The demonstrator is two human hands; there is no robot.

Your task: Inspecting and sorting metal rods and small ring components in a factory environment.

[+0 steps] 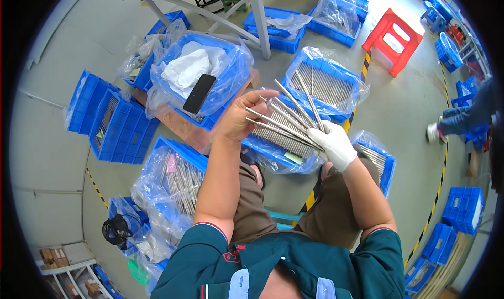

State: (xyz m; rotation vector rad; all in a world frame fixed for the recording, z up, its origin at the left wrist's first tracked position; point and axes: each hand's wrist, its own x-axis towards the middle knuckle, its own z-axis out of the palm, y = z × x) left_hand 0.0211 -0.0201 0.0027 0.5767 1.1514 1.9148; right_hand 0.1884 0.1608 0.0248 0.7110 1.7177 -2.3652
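Several slim silvery metal rods (286, 115) are fanned out in front of me, their far ends spread apart. My right hand (334, 144), in a white glove, is closed around their near ends. My bare left hand (239, 118) is at the spread ends on the left, index finger stretched out across the tips and the other fingers partly bent. Whether its fingertips press on a rod is hard to make out. Beneath the rods stands a blue crate (272, 160) lined with clear plastic, filled with rows of similar rods (286, 141).
Another lined crate of rods (325, 84) stands beyond. At left are a crate with white cloth (191, 65) and a black phone (199, 94), a crate of loose rods (181, 186) and stacked blue crates (123, 128). A red stool (392, 39) and a walking person (467, 118) are at right.
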